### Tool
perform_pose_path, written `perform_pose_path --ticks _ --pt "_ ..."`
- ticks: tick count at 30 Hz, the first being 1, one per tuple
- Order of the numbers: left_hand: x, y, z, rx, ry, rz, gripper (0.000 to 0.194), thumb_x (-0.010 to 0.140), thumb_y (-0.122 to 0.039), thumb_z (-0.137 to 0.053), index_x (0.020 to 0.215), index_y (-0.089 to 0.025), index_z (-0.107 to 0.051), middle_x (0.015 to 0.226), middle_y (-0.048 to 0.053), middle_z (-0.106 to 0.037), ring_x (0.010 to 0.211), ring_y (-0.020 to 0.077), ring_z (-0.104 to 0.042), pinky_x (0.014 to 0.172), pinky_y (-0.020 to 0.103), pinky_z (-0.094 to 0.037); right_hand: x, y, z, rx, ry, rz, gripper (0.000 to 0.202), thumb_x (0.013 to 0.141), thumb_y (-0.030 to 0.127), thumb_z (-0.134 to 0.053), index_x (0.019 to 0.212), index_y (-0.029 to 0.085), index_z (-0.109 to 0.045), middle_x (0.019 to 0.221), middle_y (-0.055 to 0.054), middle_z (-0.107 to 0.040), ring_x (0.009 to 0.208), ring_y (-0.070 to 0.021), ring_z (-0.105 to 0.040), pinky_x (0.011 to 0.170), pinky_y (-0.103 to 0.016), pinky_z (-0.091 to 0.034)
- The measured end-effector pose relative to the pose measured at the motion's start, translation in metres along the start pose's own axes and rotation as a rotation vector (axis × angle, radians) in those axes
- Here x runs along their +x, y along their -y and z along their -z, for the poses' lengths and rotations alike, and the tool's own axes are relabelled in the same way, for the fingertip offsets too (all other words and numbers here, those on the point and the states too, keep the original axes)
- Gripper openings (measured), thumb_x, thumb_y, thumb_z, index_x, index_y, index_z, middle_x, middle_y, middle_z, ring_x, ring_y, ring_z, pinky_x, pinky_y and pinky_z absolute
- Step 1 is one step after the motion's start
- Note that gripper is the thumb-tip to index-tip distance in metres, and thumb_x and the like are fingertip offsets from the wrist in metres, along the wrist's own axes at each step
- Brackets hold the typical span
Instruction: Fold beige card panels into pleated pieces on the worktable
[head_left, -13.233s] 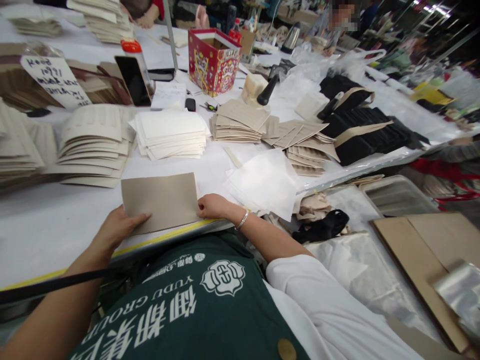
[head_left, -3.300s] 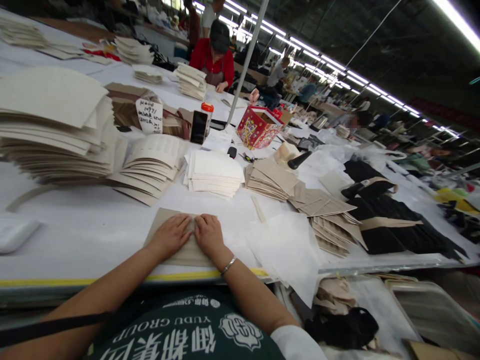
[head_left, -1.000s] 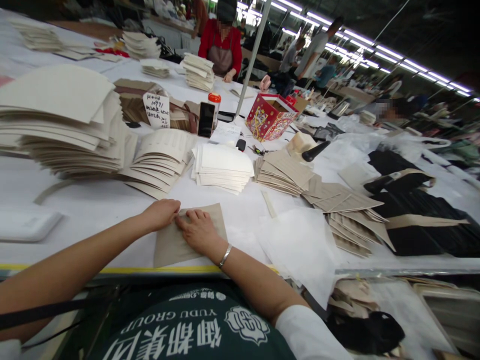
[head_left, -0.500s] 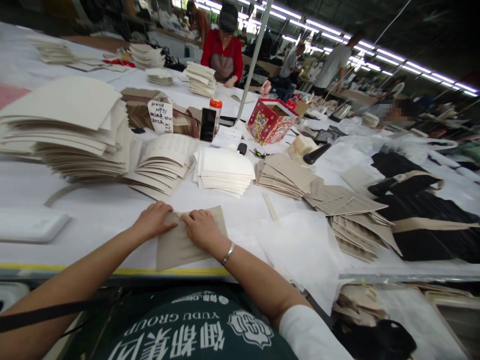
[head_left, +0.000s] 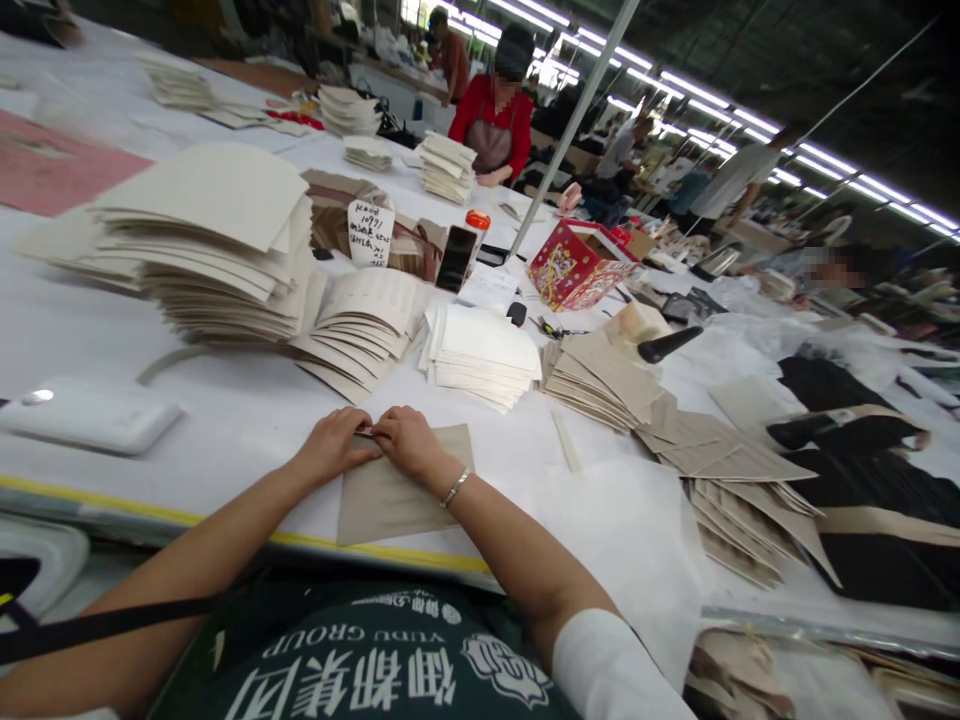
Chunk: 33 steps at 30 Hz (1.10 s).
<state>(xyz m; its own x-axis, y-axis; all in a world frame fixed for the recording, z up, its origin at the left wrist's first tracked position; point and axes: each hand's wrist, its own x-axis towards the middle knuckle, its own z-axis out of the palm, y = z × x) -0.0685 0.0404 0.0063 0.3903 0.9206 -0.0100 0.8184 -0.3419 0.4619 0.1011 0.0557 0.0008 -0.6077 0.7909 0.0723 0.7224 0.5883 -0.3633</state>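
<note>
A flat beige fabric panel (head_left: 405, 510) lies on the white-covered table close to its front edge. At its upper left edge, my left hand (head_left: 337, 447) is closed, thumb and fingers pinching the material. My right hand (head_left: 409, 442) pinches the same edge right beside it, a bracelet on the wrist. A small dark fold shows between the two sets of fingertips. Just beyond my hands lie a fanned stack of cream pieces (head_left: 375, 310) and a stack of white sheets (head_left: 484, 345).
A tall stack of cream panels (head_left: 202, 200) stands at left, near a white plastic case (head_left: 90, 415). On the right are beige panels (head_left: 600, 370), a narrow strip (head_left: 566, 440) and black fabric (head_left: 885, 500). A red box (head_left: 577, 262) and a phone (head_left: 455, 258) stand farther back. Across the table works a person in red (head_left: 491, 125).
My hands have come closer together, and the fingers that rested on the panel now pinch its edge. The view has tilted and swung, shifting the table's contents rightward.
</note>
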Motion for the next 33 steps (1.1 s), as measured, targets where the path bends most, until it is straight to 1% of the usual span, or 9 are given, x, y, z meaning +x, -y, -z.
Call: perform_pose_path --ticks 5,9,13,16,18,21,23,27,33 --pt "0.000 0.004 0.000 0.075 0.052 -0.047 0.028 0.075 -0.046 -0.060 0.085 -0.020 -0.058 0.090 0.005 -0.061 0.087 0.0212 -0.055 0.077 0.032 -0.041 -0.003 -0.002 -0.002 0.146 -0.029 0.020 0.010 0.085 0.022 -0.060 0.090 0.019 -0.068 0.095 -0.002 -0.064 0.090 -0.0138 -0.053 0.081 -0.026 -0.038" --pt "-0.003 0.000 -0.001 0.186 0.071 -0.031 0.028 0.078 -0.048 -0.058 0.084 -0.020 -0.057 0.092 0.005 -0.060 0.086 0.0214 -0.053 0.072 0.032 -0.038 -0.010 -0.006 0.005 0.278 -0.019 0.093 0.008 0.084 0.016 -0.059 0.085 0.018 -0.068 0.093 -0.001 -0.065 0.090 -0.0129 -0.054 0.085 -0.027 -0.038" --pt "-0.004 -0.005 0.000 0.217 0.084 -0.021 0.027 0.080 -0.048 -0.057 0.085 -0.022 -0.057 0.094 0.005 -0.060 0.088 0.0214 -0.052 0.072 0.031 -0.037 -0.015 -0.011 0.011 0.360 -0.001 0.155 0.008 0.083 0.015 -0.060 0.084 0.018 -0.068 0.093 -0.001 -0.065 0.092 -0.0127 -0.054 0.088 -0.027 -0.039" --pt "-0.004 -0.008 0.001 0.243 0.096 -0.006 0.027 0.079 -0.048 -0.057 0.086 -0.022 -0.057 0.093 0.005 -0.059 0.089 0.0225 -0.052 0.072 0.032 -0.037 -0.018 -0.013 0.012 0.379 0.016 0.139 0.008 0.083 0.017 -0.061 0.086 0.020 -0.068 0.095 -0.001 -0.064 0.095 -0.0130 -0.055 0.089 -0.028 -0.040" --pt "-0.004 -0.009 0.002 0.247 0.108 0.011 0.025 0.078 -0.046 -0.058 0.087 -0.023 -0.057 0.095 0.005 -0.059 0.090 0.0229 -0.053 0.073 0.032 -0.038 -0.021 -0.013 0.012 0.382 -0.036 0.083 0.012 0.083 0.016 -0.060 0.091 0.020 -0.068 0.102 -0.003 -0.063 0.099 -0.0131 -0.054 0.091 -0.027 -0.040" --pt "-0.002 -0.010 0.005 0.186 0.118 0.020 0.025 0.076 -0.042 -0.060 0.090 -0.022 -0.057 0.097 0.006 -0.059 0.092 0.0227 -0.053 0.078 0.033 -0.040 -0.033 -0.013 0.011 0.320 -0.216 -0.084 0.025 0.083 0.015 -0.059 0.108 0.017 -0.062 0.108 -0.006 -0.059 0.103 -0.0146 -0.051 0.091 -0.028 -0.041" --pt "-0.001 -0.010 0.004 0.122 0.097 0.030 0.026 0.076 -0.043 -0.058 0.087 -0.020 -0.058 0.095 0.007 -0.058 0.091 0.0222 -0.054 0.080 0.033 -0.042 -0.043 -0.012 0.009 0.234 -0.266 -0.130 0.029 0.084 0.016 -0.056 0.113 0.016 -0.059 0.105 -0.007 -0.059 0.101 -0.0162 -0.050 0.090 -0.030 -0.041" --pt "0.005 -0.012 -0.002 0.092 0.027 0.071 0.029 0.082 -0.044 -0.047 0.076 -0.018 -0.057 0.085 0.008 -0.058 0.084 0.0211 -0.054 0.079 0.033 -0.044 -0.057 -0.003 -0.001 0.037 -0.201 -0.025 0.028 0.088 0.020 -0.051 0.115 0.018 -0.058 0.103 -0.007 -0.059 0.096 -0.0189 -0.049 0.087 -0.033 -0.040" --pt "0.009 -0.017 -0.008 0.160 0.019 0.086 0.025 0.083 -0.036 -0.044 0.076 -0.016 -0.058 0.085 0.009 -0.060 0.087 0.0220 -0.056 0.083 0.033 -0.044 -0.058 0.005 -0.006 -0.171 -0.139 0.062 0.031 0.089 0.018 -0.047 0.119 0.017 -0.054 0.102 -0.009 -0.059 0.094 -0.0219 -0.046 0.084 -0.036 -0.039"
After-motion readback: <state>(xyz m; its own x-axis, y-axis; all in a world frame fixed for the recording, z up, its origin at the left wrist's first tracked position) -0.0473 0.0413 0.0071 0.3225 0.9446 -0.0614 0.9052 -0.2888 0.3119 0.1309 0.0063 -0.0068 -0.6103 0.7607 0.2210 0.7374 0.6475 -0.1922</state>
